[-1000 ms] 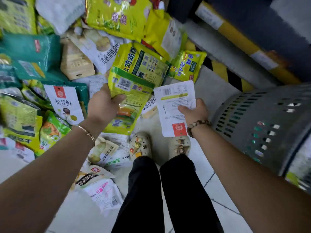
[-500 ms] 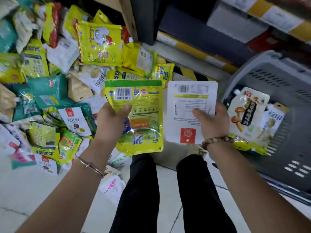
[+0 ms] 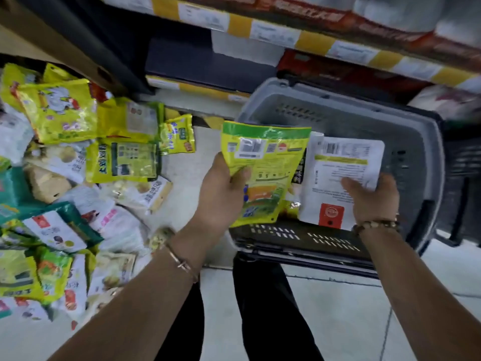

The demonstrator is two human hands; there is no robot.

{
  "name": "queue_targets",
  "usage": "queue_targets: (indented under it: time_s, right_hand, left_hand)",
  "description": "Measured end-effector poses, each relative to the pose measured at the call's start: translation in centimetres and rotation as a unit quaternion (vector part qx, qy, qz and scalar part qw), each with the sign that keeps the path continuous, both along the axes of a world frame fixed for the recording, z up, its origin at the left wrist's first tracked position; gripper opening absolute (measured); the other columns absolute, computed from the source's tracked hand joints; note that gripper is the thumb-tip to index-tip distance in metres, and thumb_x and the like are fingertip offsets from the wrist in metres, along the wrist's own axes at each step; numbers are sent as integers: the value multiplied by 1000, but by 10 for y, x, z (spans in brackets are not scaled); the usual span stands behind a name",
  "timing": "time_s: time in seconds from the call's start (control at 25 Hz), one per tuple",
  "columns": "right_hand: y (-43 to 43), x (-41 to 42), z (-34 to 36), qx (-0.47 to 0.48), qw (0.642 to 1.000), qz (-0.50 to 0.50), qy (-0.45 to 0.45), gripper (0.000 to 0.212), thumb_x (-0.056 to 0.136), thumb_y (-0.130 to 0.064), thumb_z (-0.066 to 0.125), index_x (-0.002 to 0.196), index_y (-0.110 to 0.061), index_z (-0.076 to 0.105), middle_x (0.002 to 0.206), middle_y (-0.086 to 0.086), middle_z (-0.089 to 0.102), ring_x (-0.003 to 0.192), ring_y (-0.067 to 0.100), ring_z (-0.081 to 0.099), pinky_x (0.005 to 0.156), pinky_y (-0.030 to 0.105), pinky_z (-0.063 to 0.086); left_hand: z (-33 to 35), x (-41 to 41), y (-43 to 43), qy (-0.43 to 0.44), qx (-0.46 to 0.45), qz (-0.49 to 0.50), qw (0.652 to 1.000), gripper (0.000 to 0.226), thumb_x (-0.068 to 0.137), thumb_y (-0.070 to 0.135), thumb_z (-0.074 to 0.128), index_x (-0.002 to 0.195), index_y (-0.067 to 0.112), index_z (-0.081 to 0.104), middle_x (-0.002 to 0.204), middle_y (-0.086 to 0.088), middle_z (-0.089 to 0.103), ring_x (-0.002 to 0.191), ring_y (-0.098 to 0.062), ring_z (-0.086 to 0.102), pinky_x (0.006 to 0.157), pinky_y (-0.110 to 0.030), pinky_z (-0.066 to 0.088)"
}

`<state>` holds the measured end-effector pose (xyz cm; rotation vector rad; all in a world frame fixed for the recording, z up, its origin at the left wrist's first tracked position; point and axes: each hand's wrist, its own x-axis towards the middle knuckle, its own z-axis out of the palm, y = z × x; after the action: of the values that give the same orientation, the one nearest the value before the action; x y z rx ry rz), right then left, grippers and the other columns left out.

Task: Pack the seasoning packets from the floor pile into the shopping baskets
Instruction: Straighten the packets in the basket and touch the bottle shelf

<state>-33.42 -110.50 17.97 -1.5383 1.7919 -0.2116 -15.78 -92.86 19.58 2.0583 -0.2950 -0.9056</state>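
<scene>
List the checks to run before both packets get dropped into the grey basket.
1. Left hand grip on the yellow packet: ok, thumb across its front.
2. Right hand grip on the white packet: ok, held at its lower right.
3. White packet over the grey basket opening: ok.
4. Yellow packet over the opening: ok, but close to the left rim.
5. Room inside the basket: cannot tell, the held packets hide most of its bottom.

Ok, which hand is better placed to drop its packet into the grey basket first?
Probably right. The right hand holds the white packet well over the grey basket; the left hand, with the yellow packet, sits at its left rim.
</scene>
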Motion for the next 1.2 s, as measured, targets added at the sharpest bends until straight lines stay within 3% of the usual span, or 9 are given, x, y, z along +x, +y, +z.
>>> queue_targets:
  time_s: [0.12,0.28,0.56,0.72,0.84,0.92,1.04,1.12,1.2]
  right_hand:
    - [-27,-32,-39,26,998,-2,56,36,75,-18,75,105,-7,59,102,6,65,86,20,59,68,27,40]
    - [-35,-44,-95,64,994,-11,82,37,75,-19,74,108,-8,62,108,11,66,97,25,61,71,27,38]
    - [-24,-31,-182,163,983,-49,69,49,76,-25,70,120,-14,53,116,6,60,101,24,57,74,31,45]
    - [-14,-23,-200,144,984,-54,87,63,74,-27,70,128,-17,40,112,-1,53,91,15,50,64,21,39]
    - [-15,-31,-200,85,971,108,198,85,71,-35,71,140,-21,23,137,8,39,124,30,40,92,43,39]
    - [-16,-35,-196,55,936,259,232,97,71,-38,72,145,-28,11,152,12,19,138,33,21,109,51,20]
    - [-21,-30,-194,61,860,447,241,103,77,-40,70,146,-37,-6,157,4,-8,143,29,-2,112,46,-3]
    - [-24,-27,-194,59,828,512,221,104,77,-38,70,146,-37,-8,156,0,-15,143,27,-8,112,45,-6]
    - [-22,-24,-195,65,806,551,204,106,73,-43,72,147,-35,-4,155,-1,-19,143,27,-12,111,45,-7]
  left_hand:
    - [-38,-21,-51,-11,59,-41,997,40,97,21,51,129,-3,42,121,-18,58,112,-32,53,77,-30,34]
    - [-103,-31,-88,-29,186,-79,979,39,97,22,50,121,-7,43,119,-29,56,112,-42,53,82,-39,40]
    - [-196,-24,-90,38,260,7,965,30,91,14,51,117,-1,56,120,-22,59,111,-36,56,78,-28,39]
    - [-214,-23,-81,53,287,63,954,33,90,18,55,117,-1,58,118,-20,61,108,-35,57,72,-27,35]
    - [-213,-21,-85,58,293,64,952,36,85,17,60,116,-1,59,114,-19,63,104,-33,60,74,-30,41]
    - [-203,-25,-86,48,305,30,951,57,81,14,67,131,0,44,129,-18,54,117,-32,53,86,-29,41]
    - [-190,-42,-78,-98,296,-209,927,99,78,24,75,150,7,9,155,-21,10,143,-35,15,114,-37,19]
    - [-190,-50,-74,-157,261,-356,883,107,80,38,72,152,19,-4,158,-15,-13,146,-31,-10,116,-44,3]
    - [-197,-50,-73,-141,258,-434,852,113,77,44,73,151,23,-10,156,-10,-23,144,-31,-18,115,-49,-3]
